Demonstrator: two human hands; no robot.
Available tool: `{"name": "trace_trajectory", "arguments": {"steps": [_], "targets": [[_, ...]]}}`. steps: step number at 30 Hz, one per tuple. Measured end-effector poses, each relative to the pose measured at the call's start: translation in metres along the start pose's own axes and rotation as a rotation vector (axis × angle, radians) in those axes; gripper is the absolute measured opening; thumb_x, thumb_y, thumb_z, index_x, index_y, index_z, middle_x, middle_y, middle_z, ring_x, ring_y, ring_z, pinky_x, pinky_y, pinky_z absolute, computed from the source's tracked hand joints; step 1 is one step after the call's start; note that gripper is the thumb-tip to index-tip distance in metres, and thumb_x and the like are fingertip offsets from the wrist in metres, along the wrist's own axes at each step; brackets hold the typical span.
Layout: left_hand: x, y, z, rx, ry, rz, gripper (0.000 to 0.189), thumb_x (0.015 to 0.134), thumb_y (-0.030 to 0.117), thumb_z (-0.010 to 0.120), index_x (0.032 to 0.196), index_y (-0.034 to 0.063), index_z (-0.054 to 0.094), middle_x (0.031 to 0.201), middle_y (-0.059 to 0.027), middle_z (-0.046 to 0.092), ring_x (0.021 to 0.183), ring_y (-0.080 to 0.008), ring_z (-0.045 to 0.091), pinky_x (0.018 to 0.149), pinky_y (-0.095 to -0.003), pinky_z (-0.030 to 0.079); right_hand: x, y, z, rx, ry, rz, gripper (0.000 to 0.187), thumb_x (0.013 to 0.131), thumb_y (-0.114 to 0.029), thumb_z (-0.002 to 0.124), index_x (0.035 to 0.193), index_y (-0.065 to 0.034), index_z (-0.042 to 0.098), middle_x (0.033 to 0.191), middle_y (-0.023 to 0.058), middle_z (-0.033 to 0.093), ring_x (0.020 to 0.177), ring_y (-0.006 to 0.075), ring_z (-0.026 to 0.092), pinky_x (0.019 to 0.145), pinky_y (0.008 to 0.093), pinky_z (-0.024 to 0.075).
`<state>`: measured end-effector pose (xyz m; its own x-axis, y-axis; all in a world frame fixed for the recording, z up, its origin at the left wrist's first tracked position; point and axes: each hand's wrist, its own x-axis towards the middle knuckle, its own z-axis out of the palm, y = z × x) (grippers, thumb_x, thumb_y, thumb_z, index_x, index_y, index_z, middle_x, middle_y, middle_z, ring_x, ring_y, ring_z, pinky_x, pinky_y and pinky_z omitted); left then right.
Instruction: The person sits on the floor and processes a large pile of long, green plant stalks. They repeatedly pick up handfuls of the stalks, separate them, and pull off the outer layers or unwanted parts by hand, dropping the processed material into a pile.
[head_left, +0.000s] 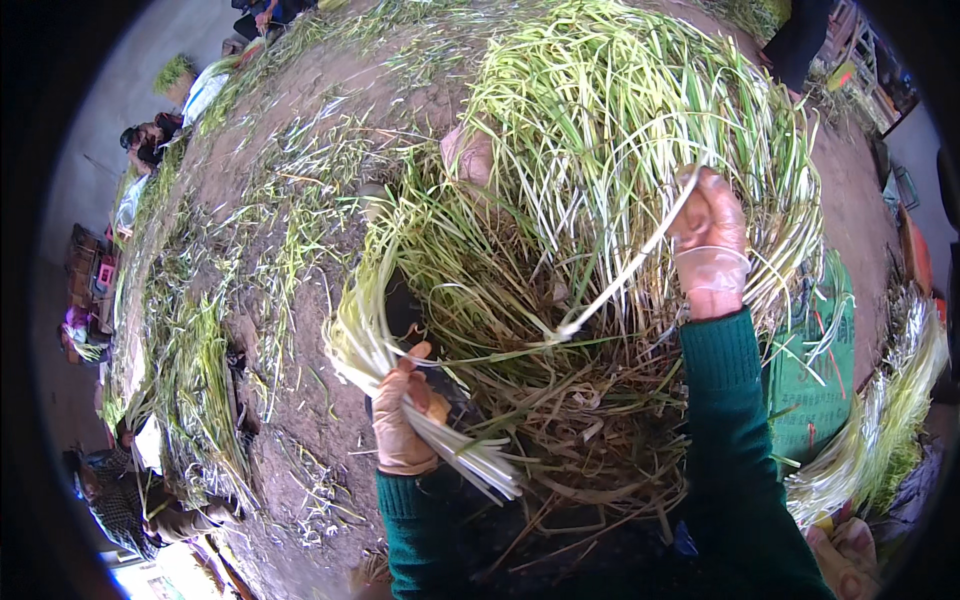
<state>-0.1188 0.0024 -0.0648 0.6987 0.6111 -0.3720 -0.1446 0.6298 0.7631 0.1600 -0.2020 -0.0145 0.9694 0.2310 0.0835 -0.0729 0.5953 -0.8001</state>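
My left hand (409, 412), in a thin glove, is closed around a bundle of chive-like greens (450, 442). The bundle's white stem ends point toward the lower right, and its yellow-green leaves bend up and away. Higher and to the right, my right hand (709, 210), in a translucent glove, pinches a single long white stalk (626, 281) near its upper end. That stalk slants down to the left, with its pale base hanging over dry leaf litter (585, 427). Behind my right hand rises a large heap of loose greens (607, 112).
A green printed sack (814, 375) lies right of my right sleeve, beside a bundle of pale stalks (870, 427). Scraps and greens (195, 382) litter the earth floor (300, 420) at left. A person (127, 495) bends at the lower left; another's hand (847, 555) shows at lower right.
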Motion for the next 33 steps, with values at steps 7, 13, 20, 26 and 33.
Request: {"name": "trace_trajectory", "arguments": {"steps": [7,13,20,26,33], "targets": [[-0.012,0.028,0.045,-0.02,-0.063,0.14,0.056,0.077,0.019,0.065,0.125,-0.0008,0.045,0.062,-0.001,0.054,0.046,-0.0107,0.051,0.04,-0.026,0.044,-0.023,0.007,0.069,-0.008,-0.196,0.1,0.012,0.084,-0.013,0.061,0.084,-0.0017,0.061,0.048,0.0035,0.053,0.035,0.0093,0.047,0.032,0.02,0.0355],[-0.024,0.058,0.016,0.04,0.003,0.273,0.054,0.078,0.021,0.063,0.123,-0.0036,0.045,0.068,-0.0026,0.055,0.038,-0.0098,0.046,0.037,-0.0279,0.044,-0.021,0.008,0.078,-0.036,-0.182,0.107,0.013,0.083,-0.015,0.062,0.085,-0.0019,0.062,0.052,0.0051,0.055,0.036,0.0095,0.048,0.032,0.0196,0.0363],[0.004,-0.004,0.066,0.223,-0.233,0.371,0.033,0.082,0.012,0.059,0.111,-0.0022,0.052,0.107,-0.0161,0.06,0.097,-0.0283,0.06,0.086,-0.0365,0.051,-0.046,0.026,0.132,-0.052,-0.389,0.151,0.011,0.083,-0.012,0.062,0.087,-0.0017,0.06,0.064,0.0089,0.062,0.039,0.0093,0.053,0.031,0.0186,0.0421],[0.0,0.01,0.07,0.015,-0.297,0.005,0.031,0.074,0.024,0.068,0.093,0.0021,0.059,0.066,-0.0049,0.057,0.063,-0.022,0.058,0.076,-0.0391,0.05,-0.046,0.059,0.112,-0.176,-0.435,0.468,0.008,0.083,-0.011,0.061,0.085,-0.0025,0.061,0.068,0.0052,0.061,0.054,0.0118,0.058,0.048,0.0259,0.05],[0.022,0.02,0.019,-0.129,-0.254,0.08,0.031,0.079,0.027,0.064,0.096,0.0014,0.059,0.055,-0.0038,0.054,0.047,-0.0199,0.055,0.082,-0.0491,0.049,-0.108,0.097,0.035,-0.64,-1.048,0.875,0.034,0.093,-0.039,0.046,0.09,-0.0077,0.061,0.065,0.0003,0.054,0.045,0.008,0.046,0.038,0.0225,0.0385]]}}
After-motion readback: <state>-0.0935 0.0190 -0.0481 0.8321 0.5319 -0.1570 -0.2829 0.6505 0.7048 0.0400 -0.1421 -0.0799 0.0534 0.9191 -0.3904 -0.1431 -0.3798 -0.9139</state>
